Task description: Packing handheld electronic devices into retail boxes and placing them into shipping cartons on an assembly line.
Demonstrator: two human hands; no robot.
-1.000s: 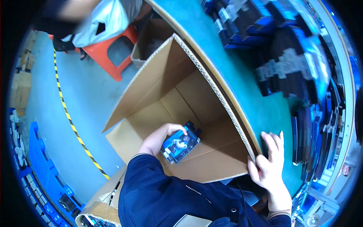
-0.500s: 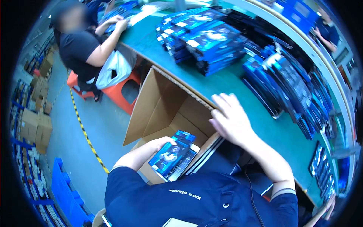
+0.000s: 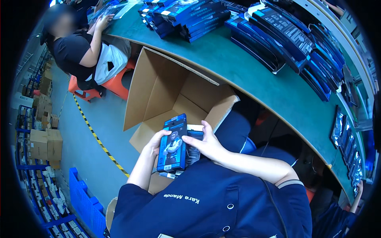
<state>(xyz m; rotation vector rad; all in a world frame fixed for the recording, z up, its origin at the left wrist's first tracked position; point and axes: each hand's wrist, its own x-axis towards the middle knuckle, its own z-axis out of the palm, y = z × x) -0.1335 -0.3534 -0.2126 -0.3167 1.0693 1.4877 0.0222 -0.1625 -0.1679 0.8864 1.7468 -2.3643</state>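
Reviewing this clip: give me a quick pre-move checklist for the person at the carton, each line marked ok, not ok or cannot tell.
1. Left hand gripping the blue box at its left edge: ok.
2. Right hand secure: cannot tell; its thumb is at the blue box's right edge, but some fingers are hidden.
3. Blue box separate from other packages: not ok; it overlaps them in view.
4. Carton mouth open: ok.
5. Carton's floor fully visible: not ok; the packages and hands block part.
6. Seated co-worker's hands away from the carton: ok, they are at the table.
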